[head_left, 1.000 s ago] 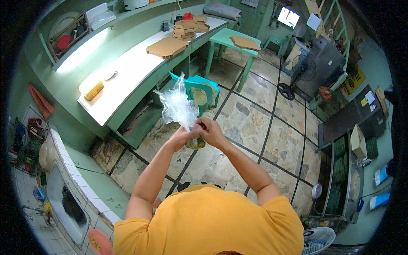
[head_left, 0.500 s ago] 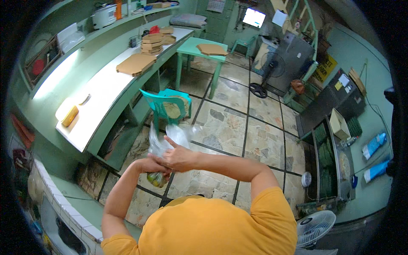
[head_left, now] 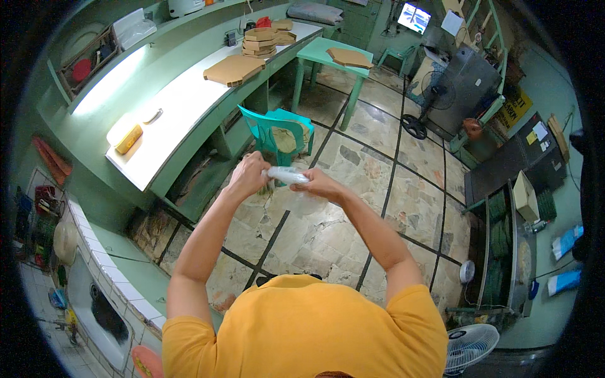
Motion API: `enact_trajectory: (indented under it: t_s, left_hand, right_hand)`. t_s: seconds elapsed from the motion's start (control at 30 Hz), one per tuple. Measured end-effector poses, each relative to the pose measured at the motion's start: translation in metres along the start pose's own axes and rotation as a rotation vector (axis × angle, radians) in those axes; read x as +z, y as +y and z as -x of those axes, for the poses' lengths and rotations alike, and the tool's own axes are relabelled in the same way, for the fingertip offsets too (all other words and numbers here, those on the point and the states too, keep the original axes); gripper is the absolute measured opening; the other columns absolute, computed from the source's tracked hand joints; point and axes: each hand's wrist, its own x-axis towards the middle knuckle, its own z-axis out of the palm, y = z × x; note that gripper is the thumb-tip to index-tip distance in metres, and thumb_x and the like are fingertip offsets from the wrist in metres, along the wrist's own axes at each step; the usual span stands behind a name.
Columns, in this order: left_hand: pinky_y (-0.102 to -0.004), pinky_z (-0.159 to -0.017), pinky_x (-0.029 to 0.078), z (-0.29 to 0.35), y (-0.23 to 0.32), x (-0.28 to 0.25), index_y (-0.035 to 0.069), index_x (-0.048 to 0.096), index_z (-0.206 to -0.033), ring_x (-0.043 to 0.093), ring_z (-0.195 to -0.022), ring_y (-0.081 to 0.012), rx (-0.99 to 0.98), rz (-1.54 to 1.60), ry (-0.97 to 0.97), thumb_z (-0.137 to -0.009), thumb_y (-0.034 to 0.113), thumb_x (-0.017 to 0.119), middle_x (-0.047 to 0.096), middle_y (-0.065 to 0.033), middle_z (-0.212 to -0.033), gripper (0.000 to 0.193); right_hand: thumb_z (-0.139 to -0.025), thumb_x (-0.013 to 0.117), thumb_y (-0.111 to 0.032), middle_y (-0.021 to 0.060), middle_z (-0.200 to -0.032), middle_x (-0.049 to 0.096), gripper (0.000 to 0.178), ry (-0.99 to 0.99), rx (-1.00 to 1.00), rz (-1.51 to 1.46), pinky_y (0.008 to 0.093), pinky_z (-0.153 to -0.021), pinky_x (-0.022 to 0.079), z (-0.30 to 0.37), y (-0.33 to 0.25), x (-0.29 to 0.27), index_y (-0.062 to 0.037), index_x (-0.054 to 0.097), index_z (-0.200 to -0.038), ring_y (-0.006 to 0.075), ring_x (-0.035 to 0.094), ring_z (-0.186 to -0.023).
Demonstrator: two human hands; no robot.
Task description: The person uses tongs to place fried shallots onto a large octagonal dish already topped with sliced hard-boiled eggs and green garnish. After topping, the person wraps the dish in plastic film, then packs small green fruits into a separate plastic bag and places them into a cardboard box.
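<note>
A clear plastic bag [head_left: 287,175] is stretched between my two hands, out in front of me above the floor. My left hand [head_left: 248,174] is closed on one side of it. The fingers of my right hand [head_left: 316,183] pinch the other end, and a loose, see-through part hangs under that hand. Something greenish shows just below my left hand, too blurred and covered to make out. Beyond my hands stands a teal plastic chair [head_left: 272,133].
Along the left runs a white-topped counter [head_left: 170,116] with a yellow container [head_left: 128,139], a knife [head_left: 152,116] and stacked cardboard boxes [head_left: 258,45]. A green table [head_left: 328,55] stands beyond the chair. A sink [head_left: 88,283] is at lower left, a white fan [head_left: 469,348] at lower right.
My hands were together, with yellow-green round items in the bag below them. They have since moved apart and forward, pulling the bag sideways between them. The view has shifted too.
</note>
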Motion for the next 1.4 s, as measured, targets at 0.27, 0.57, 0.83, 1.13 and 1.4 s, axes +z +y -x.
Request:
enact_trajectory:
  t_s: [0.27,0.57,0.83,1.13,1.4]
  left_hand:
    - [-0.0298,-0.072,0.047,-0.042,0.109,-0.017,0.009,0.073,-0.091,0.061,-0.081,-0.0147,-0.222,1.160,-0.293,-0.080,0.014,0.074,0.068,-0.0053,-0.088,0.013]
    - [-0.0239,-0.065,0.041,0.004,0.103,-0.029,0.007,0.068,-0.099,0.053,-0.086,-0.0104,-0.044,0.892,-0.309,-0.081,0.000,0.058,0.057,-0.0002,-0.095,0.022]
    - [-0.0300,-0.069,0.052,0.014,0.074,0.049,0.006,0.061,-0.118,0.062,-0.083,-0.0116,-0.587,1.435,0.085,-0.093,0.005,0.049,0.066,-0.0033,-0.100,0.027]
    - [-0.0268,-0.055,0.051,0.010,0.085,0.064,0.004,0.055,-0.129,0.059,-0.067,-0.0119,-0.768,1.629,0.293,-0.092,0.001,0.046,0.065,-0.0044,-0.093,0.038]
    - [-0.0219,-0.039,0.038,0.021,0.038,0.055,0.007,0.060,-0.122,0.055,-0.055,-0.0062,-0.864,1.638,0.256,-0.089,-0.001,0.044,0.064,-0.0003,-0.082,0.037]
  right_hand:
    - [-0.087,0.067,-0.028,0.0075,-0.090,0.064,0.037,-0.229,-0.394,-1.205,0.0486,-0.072,0.056,0.047,-0.013,0.086,-0.0059,0.055,-0.115,0.0265,0.066,-0.077]
    - [-0.073,0.060,0.004,0.0123,-0.107,0.061,0.044,0.265,-0.349,0.074,0.0365,-0.079,0.052,0.048,-0.024,-0.004,-0.0102,0.058,-0.115,0.0312,0.064,-0.089]
    - [-0.076,0.071,-0.013,0.0123,-0.140,0.042,0.017,0.776,-0.491,0.871,0.0604,-0.110,0.016,0.051,-0.059,0.049,-0.0106,0.068,-0.093,0.0393,0.024,-0.141]
    - [-0.074,0.072,-0.022,0.0113,-0.147,0.037,0.016,0.871,-0.435,0.783,0.0746,-0.103,0.007,0.009,-0.012,0.062,-0.0109,0.064,-0.081,0.0412,0.017,-0.144]
    - [-0.067,0.072,-0.020,0.0068,-0.139,0.041,0.019,0.712,-0.437,0.914,0.0750,-0.104,0.001,-0.029,-0.017,0.082,-0.0084,0.066,-0.081,0.0334,0.021,-0.144]
